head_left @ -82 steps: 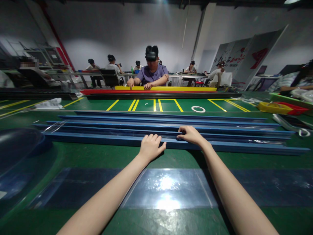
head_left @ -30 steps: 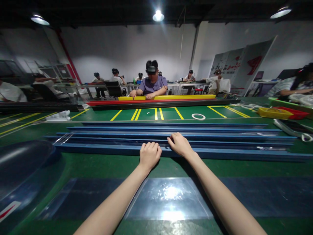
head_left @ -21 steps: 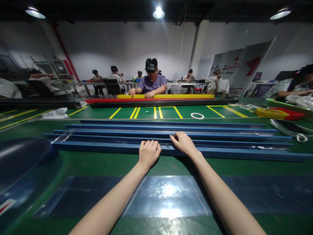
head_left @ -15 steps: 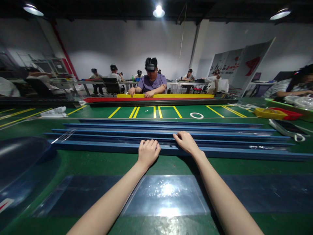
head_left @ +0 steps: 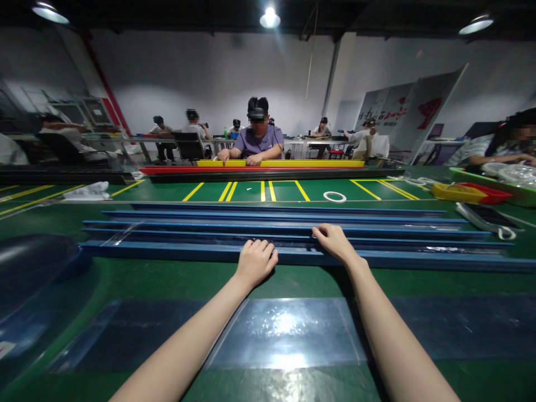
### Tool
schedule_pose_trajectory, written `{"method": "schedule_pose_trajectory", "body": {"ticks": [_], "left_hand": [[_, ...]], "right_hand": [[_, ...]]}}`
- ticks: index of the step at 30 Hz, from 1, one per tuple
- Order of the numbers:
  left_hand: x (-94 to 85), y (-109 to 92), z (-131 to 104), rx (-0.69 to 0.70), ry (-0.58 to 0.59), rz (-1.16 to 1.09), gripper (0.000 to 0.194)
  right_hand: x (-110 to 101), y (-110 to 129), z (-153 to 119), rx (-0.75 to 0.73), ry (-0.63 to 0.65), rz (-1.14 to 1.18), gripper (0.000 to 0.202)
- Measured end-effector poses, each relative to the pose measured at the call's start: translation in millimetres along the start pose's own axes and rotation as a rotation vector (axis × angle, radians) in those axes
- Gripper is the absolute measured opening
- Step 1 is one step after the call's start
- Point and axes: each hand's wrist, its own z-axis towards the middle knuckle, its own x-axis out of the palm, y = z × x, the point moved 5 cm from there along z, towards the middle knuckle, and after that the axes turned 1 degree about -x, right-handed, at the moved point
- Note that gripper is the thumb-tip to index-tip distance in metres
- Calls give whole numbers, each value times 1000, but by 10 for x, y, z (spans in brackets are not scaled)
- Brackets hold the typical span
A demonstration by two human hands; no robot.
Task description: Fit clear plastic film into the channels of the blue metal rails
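Observation:
Several long blue channel strips [head_left: 167, 252] lie side by side across the green table. My left hand [head_left: 256, 259] is curled over the wall of the nearest strip, its fingertips hidden inside the channel. To its right, my right hand [head_left: 337, 241] reaches over the same strip with bent fingers, thumb and forefinger close together at the channel; what they pinch, if anything, is too small to tell. Shiny clear film [head_left: 125, 231] shows in the channel toward the left. Closer to me, a wide clear plastic sheet [head_left: 288, 335] lies flat under my forearms.
A large dark blue glossy object [head_left: 37, 273] stands at the left. Beyond the strips lie a white ring [head_left: 335, 196], a phone [head_left: 488, 218] and a yellow tray [head_left: 460, 192]. Across the table, a person [head_left: 259, 139] handles yellow strips [head_left: 310, 163] behind red and black ones.
My right hand has slid a little to the right along the nearest channel. My left hand stays almost in place on the strip. The view has shifted slightly.

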Motion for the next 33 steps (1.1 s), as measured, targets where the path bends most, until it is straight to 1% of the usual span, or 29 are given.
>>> {"method": "schedule_pose_trajectory", "body": {"ticks": [13, 20, 28, 33], "left_hand": [[-9, 1, 15, -45, 37, -3, 31], [7, 7, 16, -48, 54, 30, 33], [-4, 6, 22, -54, 32, -22, 30], [3, 8, 19, -61, 41, -22, 32]], "right_hand": [[-15, 8, 3, 31, 43, 18, 40], [-1, 4, 12, 29, 68, 36, 37], [28, 60, 49, -43, 167, -81, 34], [69, 47, 49, -13, 166, -165, 28]]}}
